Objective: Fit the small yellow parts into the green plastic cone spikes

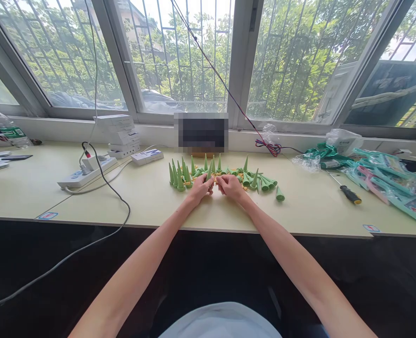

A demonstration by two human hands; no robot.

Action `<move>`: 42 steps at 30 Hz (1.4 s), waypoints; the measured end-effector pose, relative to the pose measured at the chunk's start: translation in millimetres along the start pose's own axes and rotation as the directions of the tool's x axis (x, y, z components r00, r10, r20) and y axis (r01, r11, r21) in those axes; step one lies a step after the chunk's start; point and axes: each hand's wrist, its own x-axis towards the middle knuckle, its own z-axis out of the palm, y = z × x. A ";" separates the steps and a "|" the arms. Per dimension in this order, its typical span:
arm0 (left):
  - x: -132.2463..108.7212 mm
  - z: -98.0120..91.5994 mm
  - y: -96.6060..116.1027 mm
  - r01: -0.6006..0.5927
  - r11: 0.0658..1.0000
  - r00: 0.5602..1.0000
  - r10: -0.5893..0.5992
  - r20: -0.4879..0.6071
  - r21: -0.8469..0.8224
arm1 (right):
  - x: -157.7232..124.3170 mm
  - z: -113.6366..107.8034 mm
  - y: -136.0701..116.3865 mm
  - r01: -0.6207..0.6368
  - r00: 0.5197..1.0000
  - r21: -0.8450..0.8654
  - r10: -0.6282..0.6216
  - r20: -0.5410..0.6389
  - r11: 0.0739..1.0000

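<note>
My left hand (201,188) is closed round a green cone (210,171), which points up from its fingers. Right beside it, my right hand (229,186) has its thumb and fingers pinched; whatever it may hold is too small to make out. Several green cones (180,180) stand upright to the left of my hands. More cones (266,183) lie on their sides to the right, and a single one (280,194) lies at their outer edge. Small orange-yellow pieces (245,188) are scattered among the cones.
A power strip (86,172) with cables and stacked white boxes (119,134) are on the left of the table (151,206). At the back is a blurred dark block (203,134). A screwdriver (350,194) and teal packages (387,180) lie on the right.
</note>
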 end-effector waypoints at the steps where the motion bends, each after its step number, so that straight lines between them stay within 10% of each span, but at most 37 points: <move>1: -0.4 0.2 0.6 0.001 1.000 1.000 -0.001 0.004 -0.003 | 0.0 0.1 -0.2 0.000 1.000 0.001 0.000 0.000 1.000; 42: 1.7 -0.8 -3.2 0.011 1.000 1.000 -0.011 0.006 -0.007 | 2.6 1.7 3.0 -0.020 0.999 -0.067 0.017 -0.049 0.998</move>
